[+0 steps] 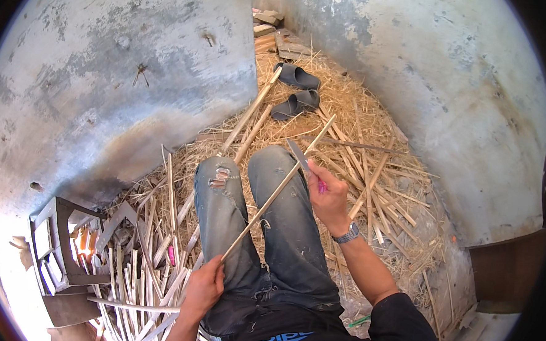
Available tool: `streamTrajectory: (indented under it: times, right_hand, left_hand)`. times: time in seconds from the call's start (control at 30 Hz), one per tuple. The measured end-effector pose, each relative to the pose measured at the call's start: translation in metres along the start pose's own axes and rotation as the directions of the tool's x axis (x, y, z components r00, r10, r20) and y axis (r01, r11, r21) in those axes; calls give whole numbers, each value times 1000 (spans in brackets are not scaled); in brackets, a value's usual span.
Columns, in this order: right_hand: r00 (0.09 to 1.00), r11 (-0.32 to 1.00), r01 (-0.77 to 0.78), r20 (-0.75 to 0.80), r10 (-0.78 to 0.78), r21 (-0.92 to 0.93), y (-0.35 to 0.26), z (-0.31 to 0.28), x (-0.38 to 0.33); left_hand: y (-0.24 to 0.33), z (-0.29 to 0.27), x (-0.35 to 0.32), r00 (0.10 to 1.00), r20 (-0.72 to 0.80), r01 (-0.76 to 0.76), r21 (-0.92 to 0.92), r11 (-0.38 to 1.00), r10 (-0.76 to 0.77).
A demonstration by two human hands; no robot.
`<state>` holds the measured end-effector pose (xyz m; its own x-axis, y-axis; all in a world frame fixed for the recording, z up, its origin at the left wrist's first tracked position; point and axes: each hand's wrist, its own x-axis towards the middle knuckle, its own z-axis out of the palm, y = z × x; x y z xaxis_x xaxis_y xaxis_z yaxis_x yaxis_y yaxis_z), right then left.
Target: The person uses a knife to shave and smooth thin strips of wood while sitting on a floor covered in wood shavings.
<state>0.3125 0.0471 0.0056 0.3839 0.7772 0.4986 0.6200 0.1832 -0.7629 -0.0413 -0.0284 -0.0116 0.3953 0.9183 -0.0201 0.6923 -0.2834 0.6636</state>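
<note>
Just knife [299, 156] edge against stick [271, 198], walls close.

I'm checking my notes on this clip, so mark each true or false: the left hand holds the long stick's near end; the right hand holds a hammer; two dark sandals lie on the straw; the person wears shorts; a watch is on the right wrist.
1. The left hand holds the stick at its near end. True.
2. The right hand holds a hammer. False: it holds a knife.
3. Two dark sandals lie on the straw. True.
4. The person wears shorts. False: long torn jeans.
5. A watch is on the right wrist. True.
</note>
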Motion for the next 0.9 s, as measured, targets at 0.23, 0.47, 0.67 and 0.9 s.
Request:
streamTrajectory:
  times: [0.23,0.47,0.67,0.9]
  right_hand:
    - [965,999,25,260,-31,27,-21,2,-37]
    - [892,967,-93,452,-25,238,-35,-5,-55]
    - [975,997,-72,212,65,25,6,-20,-1]
    - [999,999,37,-10,-37,3,52,-1,59]
  left_hand:
    - [54,20,51,995,61,96,-258,961,-83]
    - [50,33,96,965,251,190,-493,849,-70]
    - [48,5,76,886,455,350,-537,768,-85]
    - [37,-13,36,881,453,376,-505,777,-132]
